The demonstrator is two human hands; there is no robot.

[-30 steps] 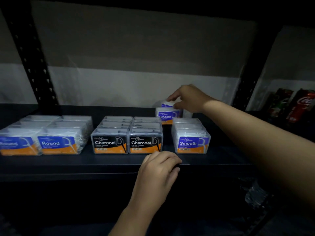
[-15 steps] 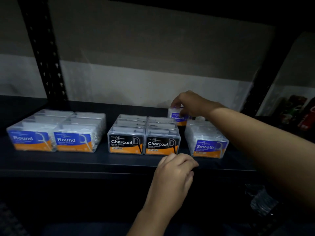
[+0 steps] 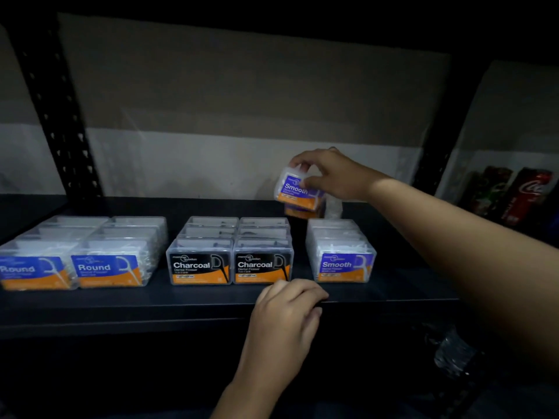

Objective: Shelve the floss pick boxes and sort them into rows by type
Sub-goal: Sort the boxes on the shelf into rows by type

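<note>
Overhead, a clear, boxy plastic Smooth box is pinched from above by the right hand; the left hand is rested, fingers curled, on the matte shelf edge

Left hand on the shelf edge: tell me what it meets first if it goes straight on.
Probably the right-hand Charcoal box, just ahead of the left hand on the shelf; depth is uncertain.

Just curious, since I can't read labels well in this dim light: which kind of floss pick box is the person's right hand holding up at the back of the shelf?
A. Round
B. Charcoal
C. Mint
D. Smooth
D: the right hand grips a clear plastic box with a purple-and-orange label that reads Smooth.
</note>
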